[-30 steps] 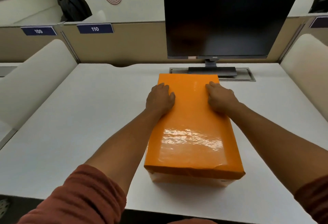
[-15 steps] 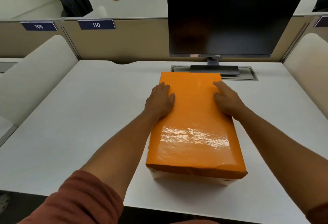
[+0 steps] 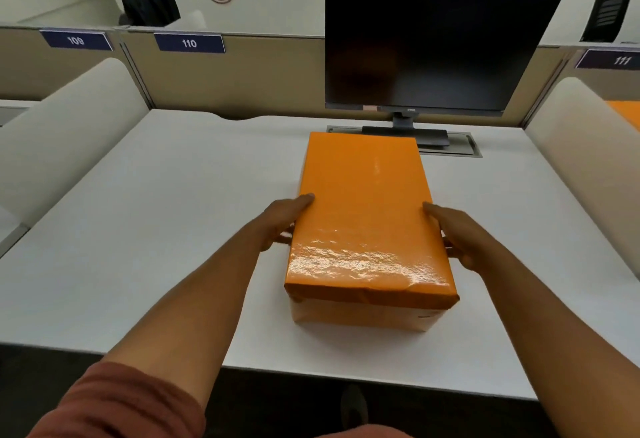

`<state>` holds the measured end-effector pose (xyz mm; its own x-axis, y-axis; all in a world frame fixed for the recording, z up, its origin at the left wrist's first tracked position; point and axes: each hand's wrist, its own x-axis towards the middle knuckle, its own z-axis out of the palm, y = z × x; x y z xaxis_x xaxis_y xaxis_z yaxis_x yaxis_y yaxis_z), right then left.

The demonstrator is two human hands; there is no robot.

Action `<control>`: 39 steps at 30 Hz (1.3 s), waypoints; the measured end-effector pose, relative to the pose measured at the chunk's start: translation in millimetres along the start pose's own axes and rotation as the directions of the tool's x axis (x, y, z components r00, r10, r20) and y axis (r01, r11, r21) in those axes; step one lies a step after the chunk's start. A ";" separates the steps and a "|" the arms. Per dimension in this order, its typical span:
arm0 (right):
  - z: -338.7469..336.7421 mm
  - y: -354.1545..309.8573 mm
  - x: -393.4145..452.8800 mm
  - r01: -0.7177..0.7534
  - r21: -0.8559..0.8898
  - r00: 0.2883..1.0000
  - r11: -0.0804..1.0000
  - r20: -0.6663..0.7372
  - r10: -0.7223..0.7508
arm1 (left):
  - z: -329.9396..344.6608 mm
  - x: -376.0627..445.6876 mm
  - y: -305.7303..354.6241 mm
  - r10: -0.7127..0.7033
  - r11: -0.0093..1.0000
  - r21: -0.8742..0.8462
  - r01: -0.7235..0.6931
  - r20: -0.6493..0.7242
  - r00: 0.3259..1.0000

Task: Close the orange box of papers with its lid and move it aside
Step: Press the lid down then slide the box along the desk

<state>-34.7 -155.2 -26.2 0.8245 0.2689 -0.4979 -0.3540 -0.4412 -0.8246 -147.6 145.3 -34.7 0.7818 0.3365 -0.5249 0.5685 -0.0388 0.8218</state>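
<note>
The orange box stands on the white desk in front of me, its glossy orange lid seated over the pale base. The papers inside are hidden. My left hand clasps the box's left side, thumb on the lid's edge and fingers down the wall. My right hand clasps the right side in the same way. Both hands sit around the middle of the box's length.
A dark monitor on its stand rises just behind the box. Padded white dividers flank the desk left and right, with a beige partition at the back. Another orange thing shows on the neighbouring desk at far right.
Both hands slid off the top of the lid, back toward me, and down onto the box's left and right sides. The box stays where it was.
</note>
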 end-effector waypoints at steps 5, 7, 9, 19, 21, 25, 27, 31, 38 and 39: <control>7.6 1.4 5.5 0.095 -0.055 0.994 0.994 -0.047 -0.097 | -6.5 0.1 -4.1 -0.038 0.999 -0.009 0.039 0.039 0.999; 12.9 -4.2 12.9 0.169 -0.075 0.982 0.983 -0.075 -0.174 | -8.8 3.8 2.8 -0.006 1.000 -0.021 0.006 -0.016 1.000; 18.2 -14.3 22.4 0.215 -0.081 0.972 0.973 -0.075 -0.221 | -15.1 9.1 11.7 0.035 0.998 -0.046 -0.039 -0.090 0.995; 78.0 -81.9 73.7 0.341 -0.063 0.940 0.938 0.047 -0.339 | -89.8 23.8 24.9 0.126 0.986 -0.072 -0.153 -0.296 0.947; 100.2 -95.2 81.2 0.352 -0.067 0.935 0.934 0.069 -0.348 | -108.1 23.8 17.3 0.120 0.984 -0.085 -0.156 -0.332 0.936; 147.9 -119.6 91.5 0.373 -0.085 0.923 0.924 0.134 -0.360 | -148.0 23.6 6.7 0.107 0.993 -0.009 -0.120 -0.383 0.917; 171.6 -130.3 95.5 0.372 -0.087 0.922 0.924 0.152 -0.357 | -170.4 24.4 4.6 0.116 0.993 0.062 -0.100 -0.390 0.913; 229.3 -151.7 102.6 0.375 -0.068 0.918 0.924 0.166 -0.360 | -229.7 28.4 -2.6 0.144 0.985 0.144 -0.091 -0.414 0.899; 348.1 -185.7 105.7 0.385 -0.019 0.914 0.923 0.150 -0.378 | -354.2 42.4 -19.3 0.204 0.956 0.280 -0.087 -0.422 0.883; 366.4 -189.0 106.3 0.384 -0.017 0.915 0.923 0.144 -0.378 | -372.4 45.6 -22.5 0.215 0.946 0.315 -0.081 -0.421 0.881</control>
<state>-41.8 270.5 -21.7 0.8243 0.5359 -0.1824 -0.0028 -0.3184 -0.9480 -220.1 511.9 5.4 0.7035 0.6841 -0.1925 0.5553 -0.3602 0.7496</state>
